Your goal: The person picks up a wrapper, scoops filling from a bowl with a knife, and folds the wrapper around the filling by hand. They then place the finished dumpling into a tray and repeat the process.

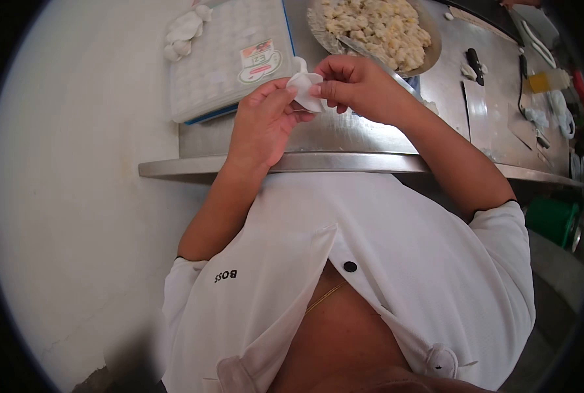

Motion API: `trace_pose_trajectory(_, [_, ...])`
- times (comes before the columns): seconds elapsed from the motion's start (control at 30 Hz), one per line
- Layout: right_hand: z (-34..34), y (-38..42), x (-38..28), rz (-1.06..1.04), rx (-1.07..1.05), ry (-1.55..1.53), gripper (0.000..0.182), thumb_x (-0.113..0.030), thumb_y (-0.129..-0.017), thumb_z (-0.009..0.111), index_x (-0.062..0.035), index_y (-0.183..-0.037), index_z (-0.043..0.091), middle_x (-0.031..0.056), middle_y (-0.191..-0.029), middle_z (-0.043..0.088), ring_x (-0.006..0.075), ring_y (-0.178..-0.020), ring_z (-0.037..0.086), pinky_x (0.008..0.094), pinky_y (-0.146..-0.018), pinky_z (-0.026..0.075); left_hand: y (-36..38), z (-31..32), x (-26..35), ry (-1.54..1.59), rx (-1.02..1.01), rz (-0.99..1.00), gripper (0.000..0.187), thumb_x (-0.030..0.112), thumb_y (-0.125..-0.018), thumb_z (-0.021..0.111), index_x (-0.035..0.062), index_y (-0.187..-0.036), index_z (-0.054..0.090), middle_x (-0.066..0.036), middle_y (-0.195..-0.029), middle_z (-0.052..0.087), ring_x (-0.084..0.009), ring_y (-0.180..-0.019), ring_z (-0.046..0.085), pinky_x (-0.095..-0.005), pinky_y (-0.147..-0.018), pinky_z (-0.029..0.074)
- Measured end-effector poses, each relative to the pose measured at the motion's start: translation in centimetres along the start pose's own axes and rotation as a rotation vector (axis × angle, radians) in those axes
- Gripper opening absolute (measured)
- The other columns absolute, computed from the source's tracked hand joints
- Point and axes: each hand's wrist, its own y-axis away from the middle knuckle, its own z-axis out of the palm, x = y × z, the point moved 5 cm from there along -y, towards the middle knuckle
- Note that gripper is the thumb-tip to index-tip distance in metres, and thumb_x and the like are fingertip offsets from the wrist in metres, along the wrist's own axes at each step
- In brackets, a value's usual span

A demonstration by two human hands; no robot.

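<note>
A thin white dough wrapper (305, 90) is held between both hands above the steel table, near its front edge. My left hand (265, 118) grips its left side with thumb and fingers. At its right edge, my right hand (354, 85) pinches it between thumb and fingertips. Whether anything lies inside the wrapper cannot be made out. Just beyond the hands is a metal bowl (434, 49) of pale, chunky filling (383, 29), with a flat metal blade or spatula (370, 54) lying across its near rim.
A lidded plastic box (226, 65) with rows of white pieces stands at the left, several white wrappers (186, 31) on its edge. On the steel table (357, 137) at right are a black-handled knife (475, 67), a cleaver blade (478, 111) and a yellow-filled bottle (546, 81). A green bin (552, 219) stands below.
</note>
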Motion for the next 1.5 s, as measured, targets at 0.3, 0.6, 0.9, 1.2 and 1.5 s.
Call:
trace_pose_trajectory(0.3, [-1.6,-1.0,1.6,0.103,0.077,-0.165,0.014,-0.014,-0.091,0.057,-0.0029,-0.096,0.064,0.0018,-0.08,0.061,0.0097,-0.072,0.058,0.0253,-0.065,0.05,-0.2,-1.7,-0.4,0.026,0.016,-0.055,0.031,0.018,-0.093,0.054,-0.003,-0.115,0.056,-0.014,-0.108,0.064,-0.0241,-0.094,0.062,-0.0402,-0.08,0.051])
trace_pose_trajectory(0.6, [-0.7,-0.5,0.9,0.097,-0.01,-0.033,0.022,-0.016,-0.089,0.057,-0.0012,-0.103,0.066,0.004,-0.085,0.065,0.0104,-0.067,0.059,0.0252,-0.064,0.051,-0.1,-0.1,0.1,-0.408,0.198,-0.019,0.023,0.013,-0.089,0.068,-0.0009,-0.107,0.061,-0.006,-0.095,0.066,-0.0106,-0.081,0.062,-0.0252,-0.07,0.05])
trace_pose_trajectory(0.9, [0.0,-0.2,0.7,0.043,-0.028,0.056,0.02,-0.024,-0.089,0.062,-0.0046,-0.094,0.066,0.0006,-0.08,0.063,0.0074,-0.07,0.059,0.0238,-0.061,0.049,-0.2,-0.2,0.3,-0.328,0.208,0.071,0.019,0.01,-0.09,0.067,-0.0004,-0.106,0.063,-0.004,-0.09,0.066,-0.0091,-0.077,0.061,-0.0232,-0.068,0.049])
trace_pose_trajectory(1.2, [-1.6,-1.0,1.8,0.09,0.153,-0.033,0.019,-0.024,-0.093,0.061,-0.0045,-0.093,0.063,0.0018,-0.082,0.062,0.0101,-0.071,0.058,0.027,-0.063,0.049,-0.1,-0.5,0.4,-0.5,0.3,0.111,0.017,0.007,-0.091,0.063,-0.0019,-0.105,0.062,-0.005,-0.089,0.066,-0.009,-0.076,0.061,-0.0235,-0.068,0.05])
trace_pose_trajectory(1.5, [-0.9,-1.0,2.1,0.164,0.056,-0.273,0.026,-0.027,-0.09,0.06,-0.0036,-0.098,0.067,0.0055,-0.091,0.066,0.0145,-0.081,0.062,0.029,-0.07,0.051,-0.3,-1.4,-0.4,-0.035,0.183,0.03,0.016,0.012,-0.091,0.064,0.0021,-0.103,0.058,-0.005,-0.093,0.065,-0.0128,-0.082,0.063,-0.0297,-0.068,0.051])
